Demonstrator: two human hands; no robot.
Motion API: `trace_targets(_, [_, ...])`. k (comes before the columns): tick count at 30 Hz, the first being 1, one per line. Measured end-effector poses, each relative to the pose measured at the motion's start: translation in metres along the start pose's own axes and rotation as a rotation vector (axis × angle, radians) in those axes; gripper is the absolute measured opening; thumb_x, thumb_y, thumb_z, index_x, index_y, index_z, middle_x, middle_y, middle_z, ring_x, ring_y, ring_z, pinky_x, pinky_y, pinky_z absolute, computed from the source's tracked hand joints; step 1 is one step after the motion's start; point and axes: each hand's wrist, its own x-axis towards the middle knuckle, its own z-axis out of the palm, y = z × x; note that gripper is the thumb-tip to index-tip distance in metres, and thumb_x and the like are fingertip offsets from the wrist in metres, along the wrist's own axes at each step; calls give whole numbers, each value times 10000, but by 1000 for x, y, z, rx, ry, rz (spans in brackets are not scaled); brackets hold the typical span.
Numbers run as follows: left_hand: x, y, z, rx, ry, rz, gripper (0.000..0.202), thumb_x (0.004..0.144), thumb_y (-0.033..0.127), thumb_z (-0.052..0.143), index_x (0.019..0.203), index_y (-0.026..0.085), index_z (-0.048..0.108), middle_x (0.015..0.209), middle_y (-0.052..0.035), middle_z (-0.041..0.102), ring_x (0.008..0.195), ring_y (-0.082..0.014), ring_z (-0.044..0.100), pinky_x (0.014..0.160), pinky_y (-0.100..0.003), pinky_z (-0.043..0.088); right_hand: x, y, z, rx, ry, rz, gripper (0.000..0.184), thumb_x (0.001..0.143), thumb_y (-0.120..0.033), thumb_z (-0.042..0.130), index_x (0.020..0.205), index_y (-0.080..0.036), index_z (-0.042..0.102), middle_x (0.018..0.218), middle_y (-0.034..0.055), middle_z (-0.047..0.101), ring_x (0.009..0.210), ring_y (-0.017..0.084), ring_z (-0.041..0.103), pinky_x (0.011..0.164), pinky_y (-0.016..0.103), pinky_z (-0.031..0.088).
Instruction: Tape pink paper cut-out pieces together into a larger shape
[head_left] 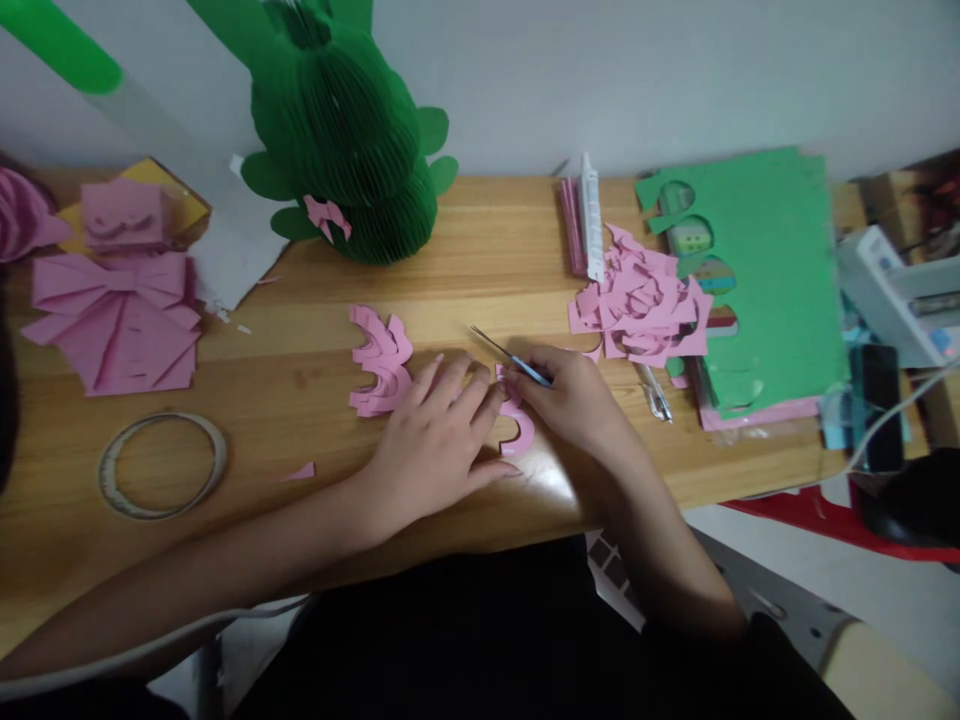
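My right hand [566,395] is closed around a slim pointed tool [529,369]. Its body is light blue and its dark, thin tip points up and left; whether it is tweezers or scissors I cannot make out. Under that hand lies a curved pink paper cutout [519,432] on the wooden table. My left hand [442,440] lies flat, palm down, fingers stretched toward the same cutout; its fingertips hide part of the contact. Left of these fingers sit curved pink paper pieces [379,362], overlapping in a small group.
A green honeycomb paper figure [352,130] stands at the back. To the right are pink paper scraps [641,300], a white tube [591,220], green sheets [772,280] and a phone [879,405]. A tape ring [109,470] and pink paper bow [120,315] lie left.
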Motion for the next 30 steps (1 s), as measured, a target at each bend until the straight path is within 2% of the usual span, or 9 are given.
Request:
trace_targets(9, [0,2,-1,42,-46,14,758,832,669,584,1272,53,618,1294,-150,638,1203,-361,525,1081,-487,346,3,-5,3,-88,7,50,157,827,-211,593,679,-163,615,602,-22,584,573,114,471,570,246,328])
trace_targets(13, [-2,4,1,59,-13,21,743,845,658,579,1268,48,623,1320,-139,639,1221,-344,528,1100,-470,324,5,-8,3,-138,-10,76,115,828,-175,592,769,-149,687,657,3,650,604,127,524,590,249,358])
trace_targets(19, [-2,7,6,63,27,46,734,840,655,589,1220,30,650,1319,-157,640,1262,-338,516,1108,-458,309,8,-16,0,-198,-51,102,195,826,-111,571,911,-152,742,793,49,740,701,168,623,646,266,402])
trace_targets(27, [-4,13,8,104,3,46,798,834,704,546,1224,15,646,1303,-193,642,1283,-332,514,1131,-444,289,11,-18,0,-302,-57,103,175,811,-139,581,868,-146,746,779,60,748,673,168,614,613,262,374])
trace_targets(30, [-5,15,9,112,-6,45,809,829,717,537,1224,20,649,1313,-200,635,1301,-334,504,1141,-450,276,13,-20,-1,-368,-72,151,172,810,-168,592,855,-133,754,781,82,748,677,180,617,606,270,361])
